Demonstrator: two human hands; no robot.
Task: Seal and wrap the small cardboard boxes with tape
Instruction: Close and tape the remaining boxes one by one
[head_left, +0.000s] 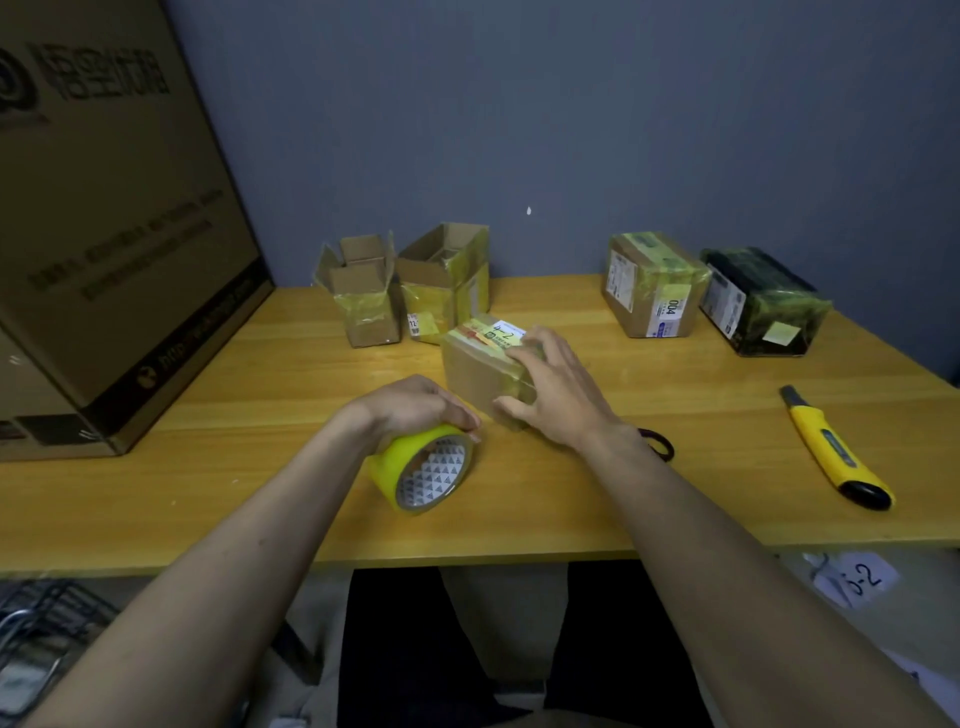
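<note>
Overhead, your view takes in the wooden table (675, 467) first, running wall to wall in front of your lap. On its far left stands 1 big printed carton (104, 234), tilted in the wide lens, with its near corner on the tabletop. Along the back edge sit 2 open cardboard boxes (410, 286), flaps up, touching each other, both banded with yellowish tape. Well to their right is a closed box labelled 004 (652, 286), and just beside it a dark wrapped parcel (763, 304) with a pale sticky note on its front.

Your small taped box (485, 366) lies near the middle of the table, just in front of the 2 open ones, a white label marked 4-2 on its top. Your right hand (556, 387) is clamped on its right end, fingers curled over the top and thumb against the near side. Your left hand (415, 405) grips the yellow tape roll (423, 467) from above; the roll stands on edge on the table, just left of the box, its patterned core facing you.

A yellow utility knife (831, 449) lies well off to the right, untouched. A dark loop (660, 444) peeks from behind your right wrist; you cannot tell what it is.
</note>
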